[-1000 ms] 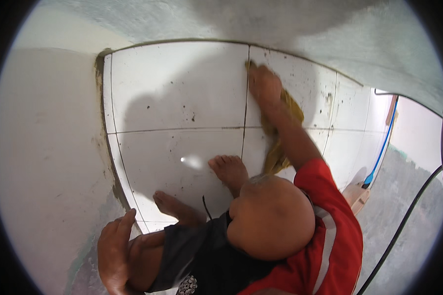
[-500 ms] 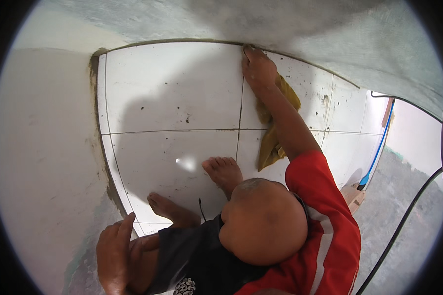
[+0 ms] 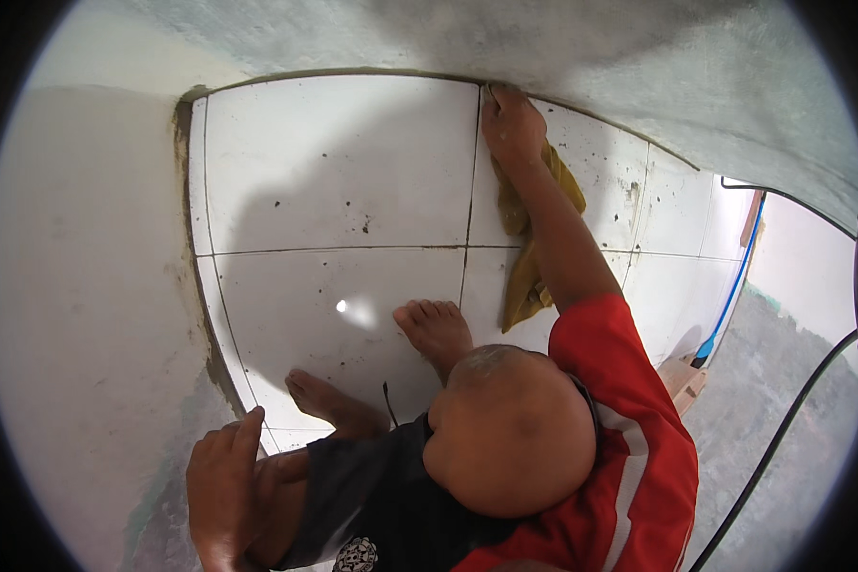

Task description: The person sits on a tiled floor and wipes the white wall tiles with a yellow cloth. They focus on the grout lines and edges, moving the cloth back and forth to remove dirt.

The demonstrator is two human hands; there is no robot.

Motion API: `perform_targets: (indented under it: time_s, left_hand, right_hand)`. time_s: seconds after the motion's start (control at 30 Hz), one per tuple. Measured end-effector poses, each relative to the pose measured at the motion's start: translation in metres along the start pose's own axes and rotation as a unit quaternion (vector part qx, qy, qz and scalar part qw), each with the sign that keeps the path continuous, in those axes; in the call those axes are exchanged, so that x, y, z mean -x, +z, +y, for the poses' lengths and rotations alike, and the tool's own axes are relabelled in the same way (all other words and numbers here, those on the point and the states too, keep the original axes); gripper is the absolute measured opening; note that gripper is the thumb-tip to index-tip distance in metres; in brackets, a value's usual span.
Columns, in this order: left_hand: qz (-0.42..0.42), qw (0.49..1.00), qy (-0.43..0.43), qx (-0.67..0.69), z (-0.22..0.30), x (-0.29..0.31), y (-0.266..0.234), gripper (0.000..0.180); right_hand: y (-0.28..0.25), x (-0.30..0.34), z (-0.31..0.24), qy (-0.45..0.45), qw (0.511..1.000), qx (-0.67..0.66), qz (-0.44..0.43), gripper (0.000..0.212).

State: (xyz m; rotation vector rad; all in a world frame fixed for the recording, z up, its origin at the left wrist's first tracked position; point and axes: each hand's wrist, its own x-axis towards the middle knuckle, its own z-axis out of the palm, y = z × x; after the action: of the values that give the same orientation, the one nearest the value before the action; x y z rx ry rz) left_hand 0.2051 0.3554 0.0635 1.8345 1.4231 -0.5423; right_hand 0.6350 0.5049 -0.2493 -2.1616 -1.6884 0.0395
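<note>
My right hand [image 3: 514, 126] is closed at the far edge of the white tiled floor [image 3: 353, 186], just right of a dark grout line. A mustard-brown cloth [image 3: 529, 276] trails from beneath it, bunched under the wrist and forearm toward me. The fingertips press low against the joint where floor meets wall, and their grip on the cloth is partly hidden. At the lower left, my left hand [image 3: 221, 486] rests by my bent leg, thumb apart and nothing seen in it. Dark crumbs [image 3: 365, 227] lie scattered over the tiles.
My bare feet [image 3: 436, 329] stand on the tiles. A grey plastered wall [image 3: 591, 57] rises ahead and a pale wall [image 3: 86, 257] at left. On the right are a blue stick-like object [image 3: 734, 286], a wooden piece [image 3: 682, 381] and a black cable [image 3: 782, 429].
My right hand has shifted slightly right, off the grout line, along the wall edge. The cloth has barely moved with it. My left hand stays in place.
</note>
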Motion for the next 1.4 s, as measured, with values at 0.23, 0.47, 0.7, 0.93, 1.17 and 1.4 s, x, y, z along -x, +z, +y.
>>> perform_targets:
  time_s: [0.23,0.47,0.7,0.93,1.17,1.4]
  left_hand:
    - [0.015,0.999,0.015,0.030,0.002,-0.003,-0.005,0.058]
    - [0.015,0.998,0.013,0.060,-0.004,0.000,-0.001,0.057]
    - [0.006,0.999,0.018,0.044,0.006,-0.006,-0.010,0.057]
    - [0.028,0.994,-0.054,0.095,-0.015,0.011,0.003,0.058]
    - [0.071,0.991,-0.037,0.105,-0.020,0.020,0.005,0.061]
    - [0.194,0.963,0.033,0.182,-0.010,0.021,0.015,0.062]
  right_hand:
    - [-0.020,0.018,-0.009,-0.083,0.993,0.010,-0.087,0.015]
    - [-0.023,0.024,-0.004,-0.065,0.985,0.044,-0.155,0.017]
    - [-0.031,0.034,-0.004,-0.077,0.992,0.016,-0.096,0.013]
    - [-0.039,0.136,0.006,-0.146,0.980,-0.037,-0.130,0.013]
    - [-0.092,0.216,0.000,-0.172,0.955,-0.090,-0.223,0.019]
    - [-0.065,0.171,-0.033,-0.257,0.935,-0.115,-0.216,0.024]
